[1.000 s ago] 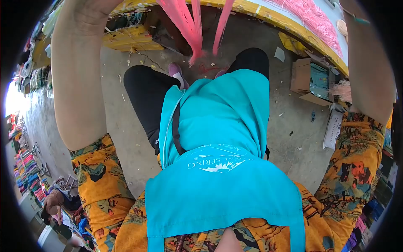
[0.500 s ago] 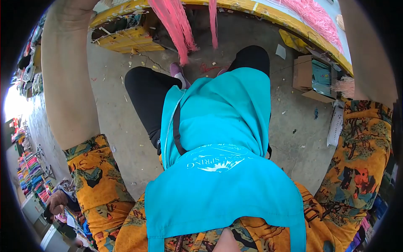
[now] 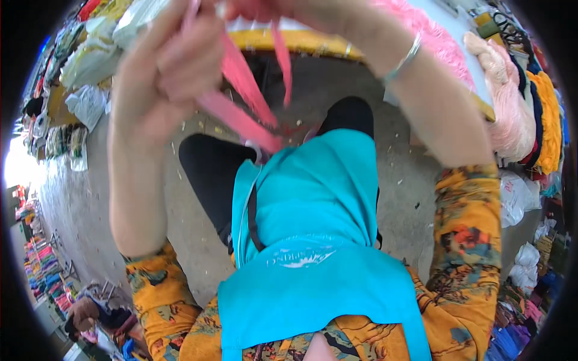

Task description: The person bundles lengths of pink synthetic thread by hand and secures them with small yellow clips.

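My left hand (image 3: 186,66), raised at the upper left, has its fingers wrapped round a bundle of pink yarn (image 3: 241,120). The bundle's loose end hangs below the fist toward my lap. My right hand (image 3: 265,8) is at the top edge, close to the left hand, blurred and partly cut off. Its fingers look pressed together; what they pinch cannot be made out. More pink yarn strands (image 3: 282,63) dangle near the table's yellow edge (image 3: 295,42). A pink yarn heap (image 3: 427,36) lies on the tabletop beyond my right forearm.
Pale pink skeins (image 3: 503,102) and orange yarn (image 3: 545,120) hang at the right. White plastic bags (image 3: 90,57) sit at the upper left. A person (image 3: 84,313) is visible at the lower left. A blue apron (image 3: 319,283) covers my lap, above a littered concrete floor (image 3: 400,186).
Both hands have come into view at the top, the forearms bending inward. A pink yarn bundle is now in my left hand. The view has shifted, showing more at both sides.
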Demonstrator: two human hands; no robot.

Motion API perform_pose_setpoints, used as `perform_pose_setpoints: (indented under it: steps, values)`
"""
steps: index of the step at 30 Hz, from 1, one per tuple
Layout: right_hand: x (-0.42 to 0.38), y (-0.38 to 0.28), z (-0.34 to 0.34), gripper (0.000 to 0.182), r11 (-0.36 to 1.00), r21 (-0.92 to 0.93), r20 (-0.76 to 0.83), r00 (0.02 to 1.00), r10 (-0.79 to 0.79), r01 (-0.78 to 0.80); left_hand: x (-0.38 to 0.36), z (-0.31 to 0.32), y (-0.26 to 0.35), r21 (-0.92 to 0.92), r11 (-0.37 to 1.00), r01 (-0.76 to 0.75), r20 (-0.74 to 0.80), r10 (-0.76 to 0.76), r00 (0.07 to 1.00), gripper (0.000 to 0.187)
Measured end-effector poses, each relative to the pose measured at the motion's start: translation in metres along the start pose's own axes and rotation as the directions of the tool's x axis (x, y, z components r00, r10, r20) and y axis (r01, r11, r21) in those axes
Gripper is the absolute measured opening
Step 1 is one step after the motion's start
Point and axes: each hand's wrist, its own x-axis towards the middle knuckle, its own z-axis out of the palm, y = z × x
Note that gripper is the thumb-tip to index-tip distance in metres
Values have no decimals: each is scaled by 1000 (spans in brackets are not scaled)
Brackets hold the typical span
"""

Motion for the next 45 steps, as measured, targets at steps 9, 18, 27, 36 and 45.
perform_pose_setpoints:
  steps: [9,18,27,36,45]
  values:
    - [-36,89,-94,18,497,-849,-299,939,-169,-181,-38,-9,-71,-223,965,-141,-172,104,980,54]
    - [61,108,-94,18,221,-949,-282,922,-264,-227,-40,-22,-106,-331,935,-129,-42,122,992,33]
    - [106,129,-80,19,-251,-961,-64,977,-202,-115,-58,-34,-105,-181,976,-124,-79,112,991,32]
    - [78,63,-168,12,953,198,-619,725,302,-229,-64,-40,-107,-291,951,-105,-90,82,993,32]
    - [43,10,-190,17,978,63,-484,850,206,-201,-67,-37,-110,-304,945,-123,-41,116,992,30]
